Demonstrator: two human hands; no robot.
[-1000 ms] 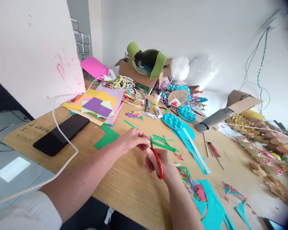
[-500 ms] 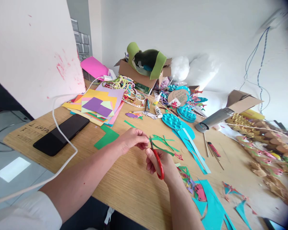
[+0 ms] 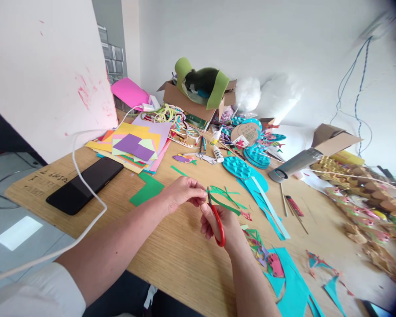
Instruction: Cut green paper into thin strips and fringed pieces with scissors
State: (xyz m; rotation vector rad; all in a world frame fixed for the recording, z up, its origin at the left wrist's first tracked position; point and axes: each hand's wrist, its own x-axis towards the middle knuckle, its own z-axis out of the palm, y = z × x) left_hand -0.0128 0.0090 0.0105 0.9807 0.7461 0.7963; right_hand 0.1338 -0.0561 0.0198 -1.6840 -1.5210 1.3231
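Observation:
My right hand [image 3: 219, 226] is closed around red-handled scissors [image 3: 219, 225], their dark blades pointing up and away beside my left fingertips. My left hand [image 3: 186, 193] is pinched at the blade tips; whatever it holds is too small to make out. Both hands are close together above the wooden table [image 3: 171, 246]. Thin green paper strips [image 3: 229, 197] lie just beyond the scissors. A larger green paper piece [image 3: 147, 189] rests left of my left hand, near my forearm.
A black phone [image 3: 86, 185] with a white cable [image 3: 104, 211] across it lies left. Stacked coloured paper [image 3: 135, 147], a cardboard box [image 3: 191, 103] and glue bottles [image 3: 218, 154] stand behind. Blue paper [image 3: 292, 281], scraps and a metal flask [image 3: 295, 164] are on the right.
The scissors and my fingertips have shifted very slightly; the blades look a little more open. Nothing else has visibly moved.

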